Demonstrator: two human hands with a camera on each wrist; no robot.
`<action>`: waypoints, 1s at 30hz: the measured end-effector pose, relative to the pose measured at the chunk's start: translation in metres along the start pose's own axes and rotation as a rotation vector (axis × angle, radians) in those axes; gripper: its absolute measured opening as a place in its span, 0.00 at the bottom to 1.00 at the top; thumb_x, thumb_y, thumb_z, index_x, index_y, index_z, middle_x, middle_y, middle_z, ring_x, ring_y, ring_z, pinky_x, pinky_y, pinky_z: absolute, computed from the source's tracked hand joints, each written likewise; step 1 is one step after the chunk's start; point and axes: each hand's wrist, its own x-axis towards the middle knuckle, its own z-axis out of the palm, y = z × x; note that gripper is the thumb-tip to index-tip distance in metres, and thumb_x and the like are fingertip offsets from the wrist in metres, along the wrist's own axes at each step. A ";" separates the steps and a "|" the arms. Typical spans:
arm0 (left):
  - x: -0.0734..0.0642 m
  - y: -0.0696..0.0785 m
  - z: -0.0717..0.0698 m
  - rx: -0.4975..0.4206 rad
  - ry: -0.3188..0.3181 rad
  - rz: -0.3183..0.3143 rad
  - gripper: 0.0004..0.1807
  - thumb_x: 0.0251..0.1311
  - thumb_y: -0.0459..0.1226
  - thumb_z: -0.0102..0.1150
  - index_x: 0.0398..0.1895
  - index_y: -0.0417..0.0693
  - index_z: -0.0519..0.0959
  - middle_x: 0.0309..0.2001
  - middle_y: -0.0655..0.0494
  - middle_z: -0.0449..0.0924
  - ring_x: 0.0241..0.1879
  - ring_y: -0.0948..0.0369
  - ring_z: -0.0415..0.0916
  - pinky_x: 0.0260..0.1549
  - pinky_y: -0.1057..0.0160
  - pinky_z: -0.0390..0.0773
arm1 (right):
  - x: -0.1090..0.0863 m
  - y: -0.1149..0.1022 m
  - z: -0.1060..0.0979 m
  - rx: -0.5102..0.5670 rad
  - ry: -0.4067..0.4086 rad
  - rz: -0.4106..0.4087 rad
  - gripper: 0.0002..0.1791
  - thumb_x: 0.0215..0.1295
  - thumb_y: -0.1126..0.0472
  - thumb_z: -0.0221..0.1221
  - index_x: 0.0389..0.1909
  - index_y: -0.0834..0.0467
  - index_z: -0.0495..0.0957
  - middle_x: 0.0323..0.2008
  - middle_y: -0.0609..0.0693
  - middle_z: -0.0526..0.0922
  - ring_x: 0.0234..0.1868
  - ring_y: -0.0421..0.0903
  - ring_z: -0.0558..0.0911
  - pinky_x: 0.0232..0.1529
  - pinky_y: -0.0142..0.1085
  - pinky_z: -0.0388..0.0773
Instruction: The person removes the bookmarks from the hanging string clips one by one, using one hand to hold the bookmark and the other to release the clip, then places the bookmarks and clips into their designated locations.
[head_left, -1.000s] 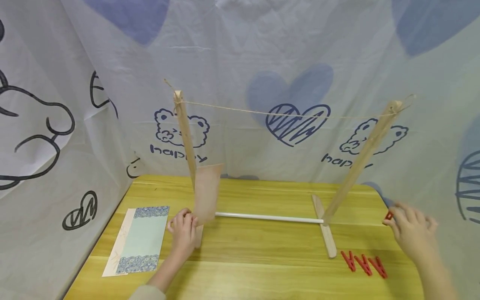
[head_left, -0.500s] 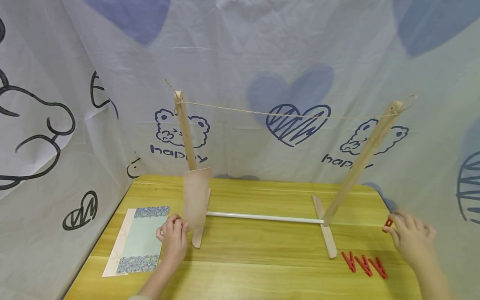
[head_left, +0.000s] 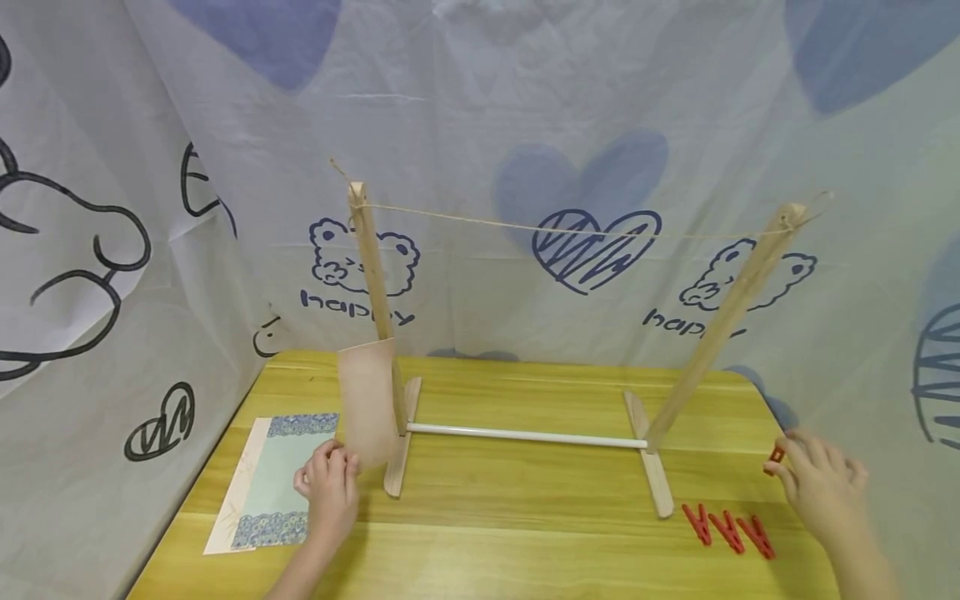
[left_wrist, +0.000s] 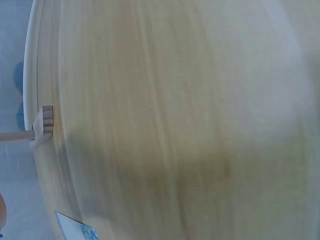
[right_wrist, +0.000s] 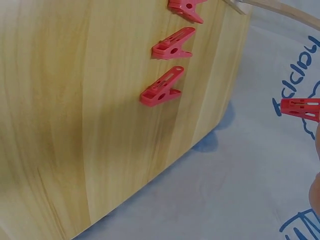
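My left hand [head_left: 330, 492] pinches a plain pinkish-beige sheet of paper [head_left: 366, 400] by its lower edge, the sheet standing up in front of the rack's left post. Under and behind that hand, a pale green paper with blue lace borders [head_left: 288, 475] overlaps a cream paper [head_left: 232, 517] on the table. At the right, my right hand [head_left: 821, 487] pinches a red clothespin [right_wrist: 300, 107] between thumb and fingers, above the table's right edge. Three more red clothespins [head_left: 726, 531] lie in a row to the left of this hand.
A wooden rack with a left post [head_left: 372, 267], a right post [head_left: 720, 333] and a white crossbar [head_left: 525, 434] stands on the table [head_left: 525, 533]. A thin string [head_left: 487, 222] runs between the post tops. Printed cloth [head_left: 465, 108] hangs behind and at the sides.
My left hand has moved left and slightly toward me with the beige sheet, from the rack's left foot to over the lace-bordered paper. The right hand with its clothespin has shifted slightly lower.
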 end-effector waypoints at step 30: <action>-0.030 -0.025 -0.025 0.072 -0.014 -0.147 0.12 0.67 0.36 0.43 0.26 0.38 0.64 0.43 0.37 0.62 0.39 0.43 0.57 0.43 0.38 0.42 | -0.021 0.008 0.025 -0.005 -0.097 0.027 0.17 0.66 0.50 0.51 0.47 0.59 0.68 0.52 0.61 0.65 0.48 0.66 0.64 0.45 0.64 0.51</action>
